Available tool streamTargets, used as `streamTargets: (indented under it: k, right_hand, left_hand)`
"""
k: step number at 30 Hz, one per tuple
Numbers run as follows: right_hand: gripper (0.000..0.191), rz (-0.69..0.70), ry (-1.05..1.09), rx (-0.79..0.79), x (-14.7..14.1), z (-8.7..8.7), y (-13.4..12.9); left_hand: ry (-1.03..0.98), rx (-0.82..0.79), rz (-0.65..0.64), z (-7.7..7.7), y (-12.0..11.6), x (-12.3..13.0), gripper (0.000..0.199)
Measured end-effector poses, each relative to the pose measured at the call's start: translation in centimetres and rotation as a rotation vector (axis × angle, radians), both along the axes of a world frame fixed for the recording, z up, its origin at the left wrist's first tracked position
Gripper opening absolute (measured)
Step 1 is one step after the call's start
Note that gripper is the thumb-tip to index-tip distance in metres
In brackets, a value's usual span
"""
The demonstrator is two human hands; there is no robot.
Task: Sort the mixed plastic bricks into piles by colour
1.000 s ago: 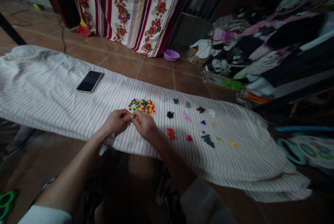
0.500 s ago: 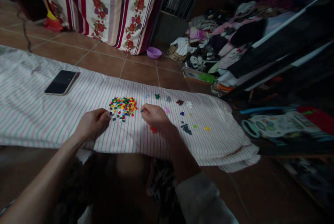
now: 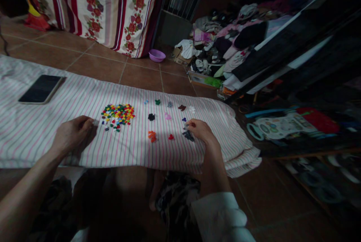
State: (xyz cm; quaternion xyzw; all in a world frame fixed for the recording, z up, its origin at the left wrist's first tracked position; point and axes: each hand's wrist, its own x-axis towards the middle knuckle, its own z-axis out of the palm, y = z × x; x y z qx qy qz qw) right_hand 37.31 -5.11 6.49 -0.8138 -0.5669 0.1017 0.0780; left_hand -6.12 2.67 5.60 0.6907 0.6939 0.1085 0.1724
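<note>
A mixed pile of tiny coloured plastic pieces (image 3: 117, 116) lies on the striped cloth (image 3: 84, 103). Just left of it, my left hand (image 3: 72, 132) is closed with the fingertips together; what it holds, if anything, is hidden. Farther right, my right hand (image 3: 200, 129) pinches a tiny grey piece above a small dark grey group (image 3: 188, 135). Small one-colour groups are spread around: black (image 3: 151, 117), pink (image 3: 168, 116), orange (image 3: 152, 136), red (image 3: 171, 136), dark blue (image 3: 184, 119), brown (image 3: 182, 108), white (image 3: 192, 109), dark green (image 3: 157, 102) and light blue (image 3: 146, 102).
A phone (image 3: 41, 89) lies on the cloth at the left. Beyond, a purple basin (image 3: 157, 56) stands on the tiled floor by a floral curtain (image 3: 96, 9). Heaped clothes (image 3: 225, 43) fill the back right, with a cluttered shelf (image 3: 296, 127) at the right.
My right hand has moved right from beside the mixed pile to the dark grey group, uncovering the black and orange groups. The camera view has shifted right; my left hand sits slightly farther from the pile.
</note>
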Motion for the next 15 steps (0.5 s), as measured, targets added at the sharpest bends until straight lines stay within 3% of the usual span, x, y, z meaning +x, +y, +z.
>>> streamTargets:
  k: [9, 15]
  right_hand:
    - [0.025, 0.053, -0.006, -0.079, -0.12, -0.51, 0.26]
    - [0.03, 0.025, 0.018, 0.0, -0.28, -0.59, 0.4]
  left_hand:
    - [0.054, 0.008, -0.019, -0.52, 0.41, -0.31, 0.048]
    - [0.049, 0.002, -0.032, -0.69, 0.44, -0.59, 0.049]
